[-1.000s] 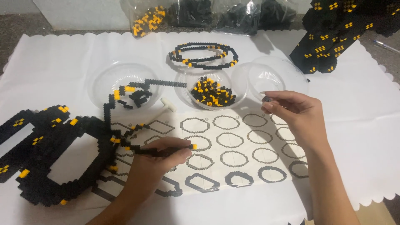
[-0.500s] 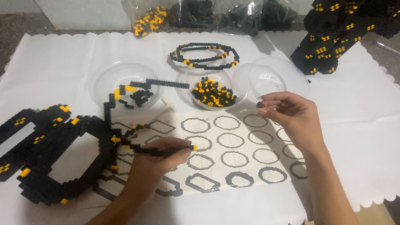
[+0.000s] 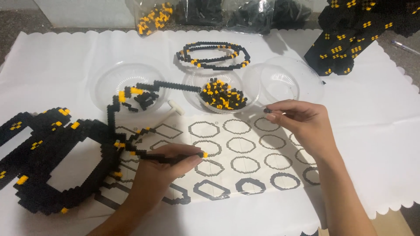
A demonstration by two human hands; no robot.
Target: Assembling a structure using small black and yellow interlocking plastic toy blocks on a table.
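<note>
My left hand (image 3: 162,168) grips a thin strip of black bricks with a yellow tip (image 3: 175,157); the strip runs back into the large black and yellow brick model (image 3: 57,161) at the left. My right hand (image 3: 302,122) pinches a tiny black brick (image 3: 267,110) between thumb and fingertips, just below the empty clear bowl (image 3: 284,81). Under both hands lies a printed sheet of octagon outlines (image 3: 245,148). A clear bowl of black and yellow bricks (image 3: 221,94) stands between my hands, farther back.
A third clear bowl (image 3: 131,87) holds a few bricks and a brick arm crosses it. Black brick rings (image 3: 212,54) lie behind the bowls. A tall black and yellow model (image 3: 354,30) stands at the back right. Bags of bricks (image 3: 210,13) line the far edge.
My right hand has drifted slightly left and toward the bowls, still pinching the small brick. My left hand has held its place on the strip.
</note>
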